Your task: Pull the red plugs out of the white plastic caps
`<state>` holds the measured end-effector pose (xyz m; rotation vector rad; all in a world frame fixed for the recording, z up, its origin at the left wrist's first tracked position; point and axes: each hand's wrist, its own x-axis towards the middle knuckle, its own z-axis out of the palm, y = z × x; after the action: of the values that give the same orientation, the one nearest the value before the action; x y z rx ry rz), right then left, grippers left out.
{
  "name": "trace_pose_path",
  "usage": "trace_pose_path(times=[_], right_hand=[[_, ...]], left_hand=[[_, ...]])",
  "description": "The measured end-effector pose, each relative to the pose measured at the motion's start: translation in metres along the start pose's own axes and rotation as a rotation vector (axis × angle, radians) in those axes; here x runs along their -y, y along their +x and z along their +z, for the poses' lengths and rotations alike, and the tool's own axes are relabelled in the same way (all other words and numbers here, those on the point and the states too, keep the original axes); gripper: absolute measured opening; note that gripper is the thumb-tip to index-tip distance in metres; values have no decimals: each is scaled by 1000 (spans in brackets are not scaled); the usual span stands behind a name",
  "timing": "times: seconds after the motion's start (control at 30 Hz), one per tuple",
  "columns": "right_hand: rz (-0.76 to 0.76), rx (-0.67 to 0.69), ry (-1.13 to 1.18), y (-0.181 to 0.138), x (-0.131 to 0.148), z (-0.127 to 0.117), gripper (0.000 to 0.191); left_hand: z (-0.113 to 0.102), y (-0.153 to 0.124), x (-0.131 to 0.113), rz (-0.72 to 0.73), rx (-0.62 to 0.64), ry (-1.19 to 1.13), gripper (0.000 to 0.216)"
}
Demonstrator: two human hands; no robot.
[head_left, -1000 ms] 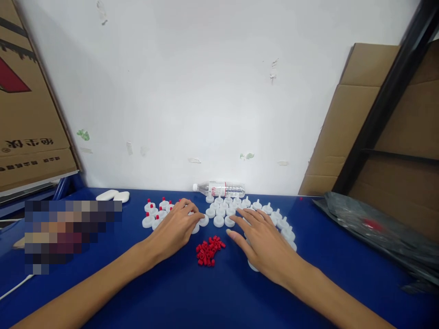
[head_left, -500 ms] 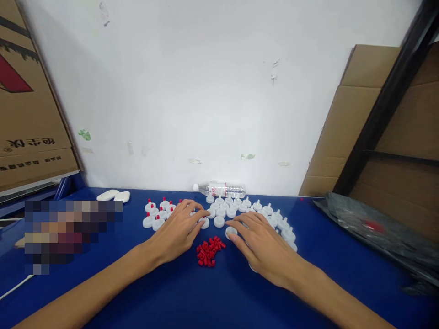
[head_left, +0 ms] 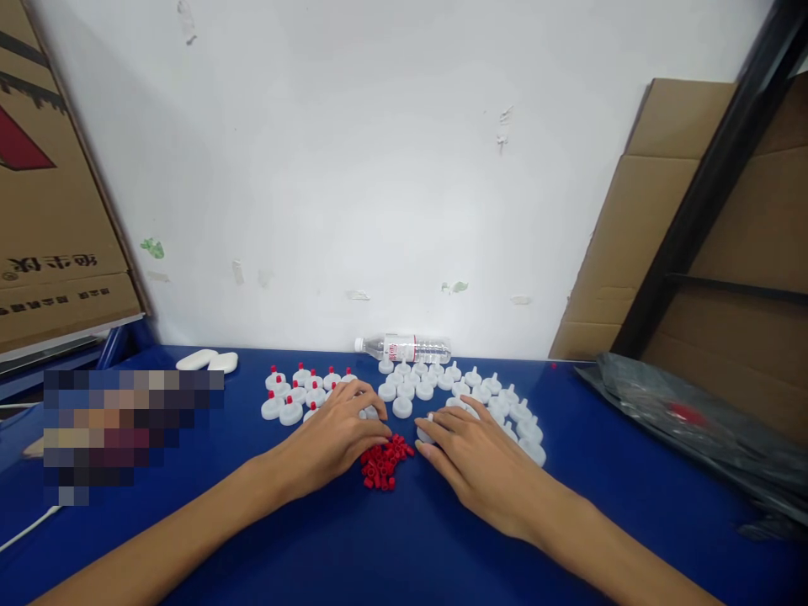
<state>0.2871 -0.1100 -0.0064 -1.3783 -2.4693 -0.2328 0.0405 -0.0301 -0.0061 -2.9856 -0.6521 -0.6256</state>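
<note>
My left hand [head_left: 341, 427] is over the table with curved fingers, thumb apart from the index finger, beside the pile of small red caps [head_left: 382, 465]. A white nozzle lid [head_left: 371, 412] shows partly behind its fingers. To the right of the pile, my right hand [head_left: 486, 446] has thumb and fingers around another white lid [head_left: 424, 434], partly hidden by them. Left of my left hand stand several white lids with red caps on their nozzles [head_left: 291, 411]. Bare white nozzle lids [head_left: 424, 390] spread behind and beyond my right hand.
A clear plastic bottle [head_left: 404, 348] lies along the white wall [head_left: 404, 168]. White rounded objects [head_left: 208, 360] and a blurred-out patch [head_left: 119, 429] are at the left of the blue table [head_left: 404, 547]. Grey plastic wrapping [head_left: 694, 429] lies right; cardboard [head_left: 606, 244] leans behind.
My left hand has shifted slightly right and down, its thumb now near the red caps. My right hand remains at the white lid, with its fingers slightly lower.
</note>
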Motion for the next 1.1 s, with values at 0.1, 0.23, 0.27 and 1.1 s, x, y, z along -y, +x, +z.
trace_pose_path(times=[0.1, 0.23, 0.27, 1.1], right_hand=[[7, -8, -18, 0, 0, 0, 34], [14, 1, -35, 0, 0, -1, 35], [13, -2, -38, 0, 0, -1, 35], [-122, -116, 69, 0, 11, -12, 33]], left_hand=[[-1, 0, 0, -8, -6, 7, 17], [0, 0, 3, -35, -17, 28, 16], [0, 0, 4, -44, -19, 32, 16], [-6, 7, -36, -333, -406, -485, 10]])
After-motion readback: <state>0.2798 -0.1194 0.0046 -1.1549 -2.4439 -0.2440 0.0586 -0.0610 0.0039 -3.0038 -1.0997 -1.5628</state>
